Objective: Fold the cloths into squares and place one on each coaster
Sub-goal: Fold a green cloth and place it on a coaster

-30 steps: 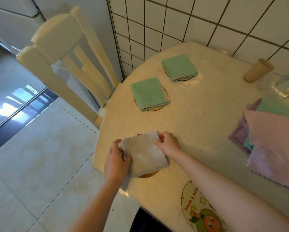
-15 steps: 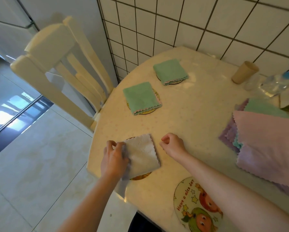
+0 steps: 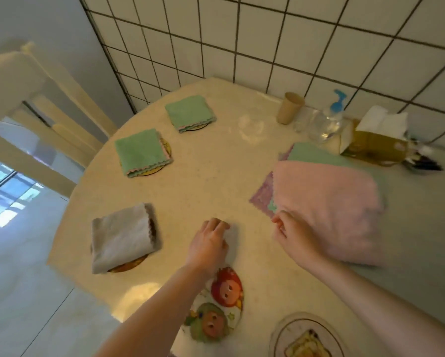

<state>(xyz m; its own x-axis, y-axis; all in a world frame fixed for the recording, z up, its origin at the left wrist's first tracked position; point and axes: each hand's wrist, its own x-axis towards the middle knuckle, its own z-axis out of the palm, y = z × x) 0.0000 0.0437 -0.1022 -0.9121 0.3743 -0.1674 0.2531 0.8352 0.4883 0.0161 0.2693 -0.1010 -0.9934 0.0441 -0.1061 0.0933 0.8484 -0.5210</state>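
Note:
A folded white cloth (image 3: 122, 237) lies on a round coaster (image 3: 128, 265) at the table's left edge. Two folded green cloths (image 3: 140, 150) (image 3: 189, 112) cover coasters further back. A stack of unfolded cloths, pink on top (image 3: 324, 207), lies at the right. My left hand (image 3: 211, 243) hovers over the bare table, empty, fingers loosely curled. My right hand (image 3: 291, 233) is at the near left corner of the pink cloth, fingers apart, touching or almost touching its edge. A cartoon coaster (image 3: 216, 305) sits uncovered under my left forearm; another coaster (image 3: 303, 336) is at the bottom edge.
A paper cup (image 3: 289, 108), a clear pump bottle (image 3: 327, 119) and a tissue box (image 3: 376, 143) stand along the tiled wall. A cream chair (image 3: 35, 104) is at the left beside the round table (image 3: 216, 181).
My left hand let go of the white cloth, which now rests on its coaster, and moved right. My right hand moved right to the pink cloth's corner. The camera turned right.

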